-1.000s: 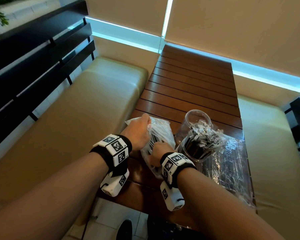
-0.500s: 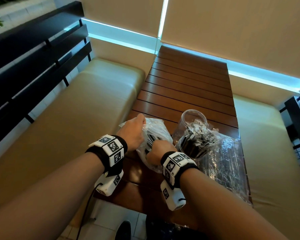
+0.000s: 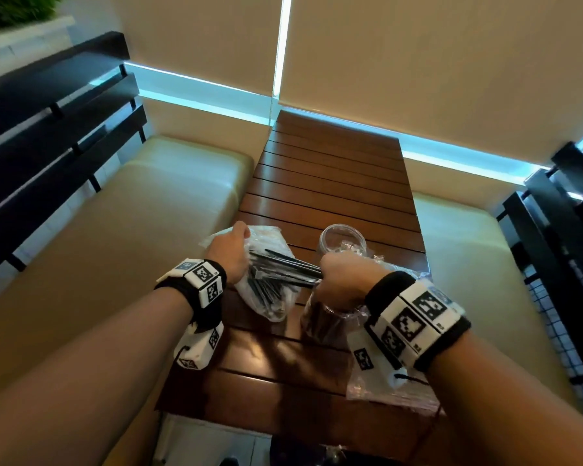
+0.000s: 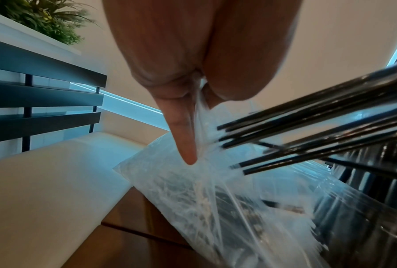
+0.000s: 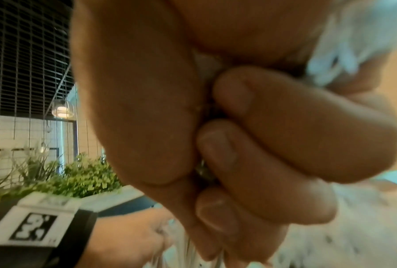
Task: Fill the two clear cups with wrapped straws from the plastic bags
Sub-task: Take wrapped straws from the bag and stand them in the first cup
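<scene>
My left hand [image 3: 231, 250] pinches the mouth of a clear plastic bag [image 3: 266, 299] of black wrapped straws lying on the wooden table [image 3: 334, 183]. In the left wrist view its fingers [image 4: 186, 141] hold the bag [image 4: 204, 199] film. My right hand [image 3: 339, 279] grips a bundle of black wrapped straws [image 3: 288, 269], partly drawn out of the bag, right above the near clear cup [image 3: 320, 322], which holds straws. The right wrist view shows its fingers [image 5: 273, 127] curled tight. The far clear cup [image 3: 342, 235] stands just behind.
A second plastic bag [image 3: 384, 385] lies flat under my right wrist by the table's right edge. Cream bench cushions [image 3: 132, 247] flank the narrow table on both sides, with black slatted backrests [image 3: 48, 136] beyond. The table's far half is bare wood.
My right hand has pulled a bundle of straws out of the bag and moved right, over the near cup. The left hand still holds the bag's mouth.
</scene>
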{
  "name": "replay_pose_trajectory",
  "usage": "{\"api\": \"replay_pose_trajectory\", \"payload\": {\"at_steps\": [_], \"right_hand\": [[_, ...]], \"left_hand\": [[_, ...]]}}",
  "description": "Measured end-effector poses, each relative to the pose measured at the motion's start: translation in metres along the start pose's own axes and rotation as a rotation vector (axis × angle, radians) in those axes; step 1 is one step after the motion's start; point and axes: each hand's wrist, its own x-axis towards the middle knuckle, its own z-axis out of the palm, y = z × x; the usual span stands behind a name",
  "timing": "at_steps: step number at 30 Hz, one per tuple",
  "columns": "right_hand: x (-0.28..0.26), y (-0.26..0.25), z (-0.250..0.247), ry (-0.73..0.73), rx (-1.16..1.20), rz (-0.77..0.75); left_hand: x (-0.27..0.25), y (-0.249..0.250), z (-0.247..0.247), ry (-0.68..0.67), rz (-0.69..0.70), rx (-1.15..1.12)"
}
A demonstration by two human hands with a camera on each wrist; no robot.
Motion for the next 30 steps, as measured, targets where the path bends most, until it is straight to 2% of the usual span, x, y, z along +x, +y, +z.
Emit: {"api": "replay_pose_trajectory", "payload": {"at_steps": [8,12,15,17,19,21,27,30], "right_hand": [[-0.039,0.043,-0.030,0.043,0.161,-0.009],[-0.045,0.053,-0.030,0.018,0.312,-0.039],[-0.042,0.055,-0.024,0.017,0.501,-0.058],[-0.035,0.055,-0.019,0.078,0.599,-0.077],[-0.026,0.053,-0.012,0.123,0.654,-0.063],[-0.016,0.050,-0.003,0.129,0.692,-0.045],[0.000,0.050,0.009,0.268,0.714,-0.069],[0.000,0.045,0.012,0.380,0.597,-0.090]], "left_hand": [[0.005,0.008,0.000,-0.037,-0.035,0.032],[-0.002,0.011,0.006,-0.181,-0.051,0.110],[-0.019,0.023,0.003,-0.349,0.016,0.222],[-0.027,0.031,-0.006,-0.357,0.078,0.224],[-0.032,0.042,-0.021,-0.292,0.091,0.119],[-0.032,0.056,-0.033,-0.290,0.124,-0.050],[-0.034,0.085,-0.046,-0.466,0.040,-0.616],[-0.034,0.091,-0.045,-0.499,0.002,-0.826]]}}
